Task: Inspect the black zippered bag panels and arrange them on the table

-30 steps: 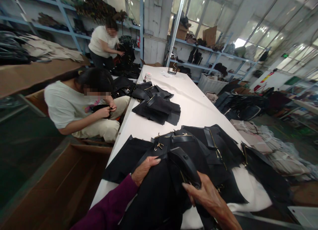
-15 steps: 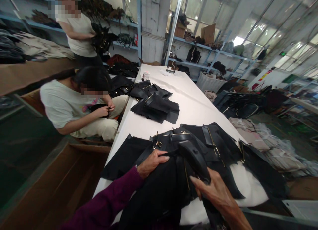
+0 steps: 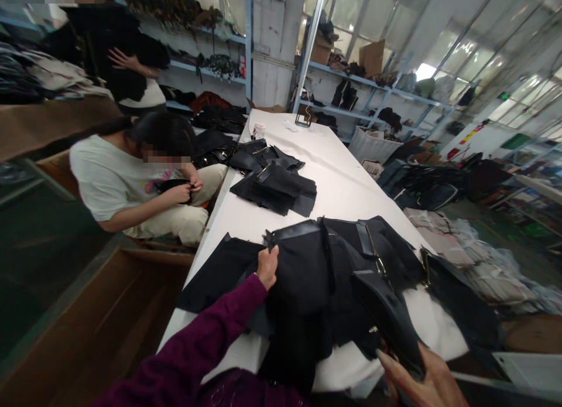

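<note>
My left hand (image 3: 267, 267), in a purple sleeve, pinches the upper left corner of a black fabric panel (image 3: 301, 263). The panel has a smooth, leather-like strip along its top and hangs down towards me over the near table edge. At the lower right, my right hand (image 3: 424, 375) is closed around the lower end of a curved black leather-like piece (image 3: 386, 310). Part of that hand is cut off by the frame's bottom edge. Beneath and beside both hands lie more black panels (image 3: 223, 272), and a gold zipper (image 3: 376, 252) shows on one farther back.
A long white table (image 3: 346, 167) runs away from me, with a black stack of pieces (image 3: 281, 184) farther along. A seated person (image 3: 118, 178) works at the left; another stands behind, carrying black material. A large cardboard box (image 3: 127, 313) stands at the lower left, and bundled pieces (image 3: 461, 249) lie at the right.
My left hand has moved slightly up and now grips the panel's corner. My right hand has moved right and towards me with the curved piece. The standing person has lifted black material across the body.
</note>
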